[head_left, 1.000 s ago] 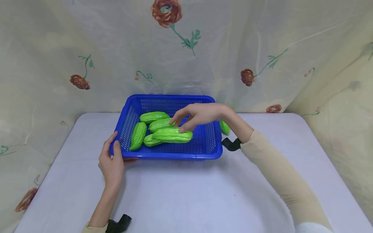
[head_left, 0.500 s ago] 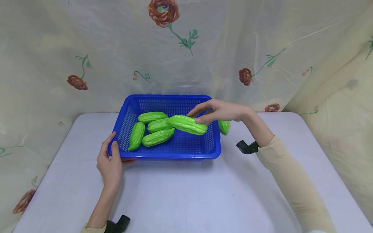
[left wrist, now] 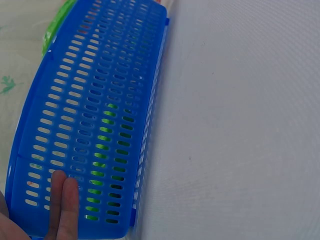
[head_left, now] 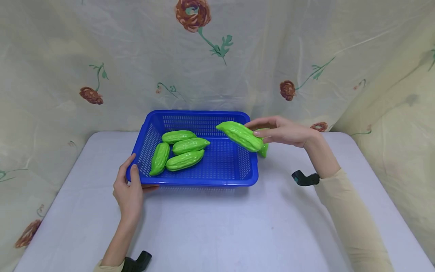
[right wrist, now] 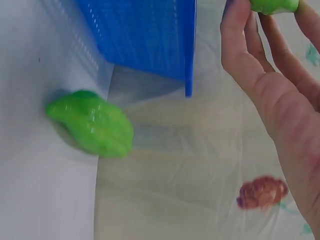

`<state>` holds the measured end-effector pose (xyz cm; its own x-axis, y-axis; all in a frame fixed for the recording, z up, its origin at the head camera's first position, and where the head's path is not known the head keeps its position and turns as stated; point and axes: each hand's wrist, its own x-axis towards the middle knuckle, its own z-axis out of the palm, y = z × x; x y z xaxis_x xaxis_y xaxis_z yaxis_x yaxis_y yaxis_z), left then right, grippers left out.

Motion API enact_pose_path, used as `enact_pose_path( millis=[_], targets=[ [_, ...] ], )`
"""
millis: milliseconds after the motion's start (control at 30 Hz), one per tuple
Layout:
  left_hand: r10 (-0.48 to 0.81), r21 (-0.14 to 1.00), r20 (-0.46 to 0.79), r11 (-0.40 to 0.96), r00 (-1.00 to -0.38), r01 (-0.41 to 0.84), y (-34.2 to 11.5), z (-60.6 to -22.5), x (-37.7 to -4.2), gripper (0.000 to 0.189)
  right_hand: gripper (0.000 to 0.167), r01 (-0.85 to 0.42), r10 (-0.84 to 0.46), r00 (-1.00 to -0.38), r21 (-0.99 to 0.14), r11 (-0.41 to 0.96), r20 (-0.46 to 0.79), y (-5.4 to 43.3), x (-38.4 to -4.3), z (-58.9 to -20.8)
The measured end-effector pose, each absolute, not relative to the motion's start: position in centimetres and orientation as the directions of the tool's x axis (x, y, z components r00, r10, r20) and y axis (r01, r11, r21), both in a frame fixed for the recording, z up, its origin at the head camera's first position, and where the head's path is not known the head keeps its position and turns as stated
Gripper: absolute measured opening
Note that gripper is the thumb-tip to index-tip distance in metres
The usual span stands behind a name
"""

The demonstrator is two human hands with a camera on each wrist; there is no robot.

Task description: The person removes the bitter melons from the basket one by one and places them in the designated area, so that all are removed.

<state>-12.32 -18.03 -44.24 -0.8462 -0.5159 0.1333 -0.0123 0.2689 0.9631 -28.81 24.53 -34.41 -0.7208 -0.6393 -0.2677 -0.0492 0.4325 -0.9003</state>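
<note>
While my right grip (head_left: 283, 131) pinches a bumpy green gourd (head_left: 239, 136), thumb on one side and fingers on the other, that gourd is up in the air at the right rim of the blue basket (head_left: 204, 181). Its pointy end is over the inside of the basket, and its fat end sticks out past the rim. I can't tell if it touches the rim.

My left grip (head_left: 129, 190) holds on to the basket at its near left corner. The thumb is on the rim there, and two fingers (left wrist: 70, 205) lie on the basket's near wall, which is full of little holes.

Inside the basket, in its left half, are four other shiny gourds. The left gourd (head_left: 159, 158) lies along the basket's left wall. The back gourd (head_left: 179, 136), the middle gourd (head_left: 191, 146) and the front gourd (head_left: 185, 160) lie next to it, and the middle one points its tip at the basket's right wall.

Outside the basket, just past its right wall, a loose gourd (right wrist: 92, 122) sits on the white surface (head_left: 217, 226).

Near the basket's right side, I have a small black thing (head_left: 306, 178) at my wrist and a tan sleeve (head_left: 353, 223). Behind the basket hangs a pale cloth (head_left: 238, 83) with brown flowers (head_left: 193, 15) and green stems.
</note>
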Motion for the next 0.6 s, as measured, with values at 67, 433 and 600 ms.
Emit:
enact_pose_path(
  millis=[67,433,600],
  targets=[
    [-0.514,0.961,0.127,0.275,-0.848,-0.022,-18.0,-44.3,-12.3,0.042,0.047,-0.04,-0.63,-0.733,-0.909,0.414,-0.255,25.4,-28.8,-34.5],
    [-0.522,0.95,0.12,0.307,-0.844,-0.055,-18.1,-44.2,-12.3,0.042,0.052,0.046,-0.562,-0.795,-0.946,0.321,-0.229,29.1,-29.5,-37.0],
    [-0.518,0.962,0.123,0.272,-0.846,-0.027,-18.0,-44.2,-12.3,0.042,0.054,0.119,-0.516,-0.819,-0.954,0.274,-0.25,30.4,-29.4,-38.1]
  ],
)
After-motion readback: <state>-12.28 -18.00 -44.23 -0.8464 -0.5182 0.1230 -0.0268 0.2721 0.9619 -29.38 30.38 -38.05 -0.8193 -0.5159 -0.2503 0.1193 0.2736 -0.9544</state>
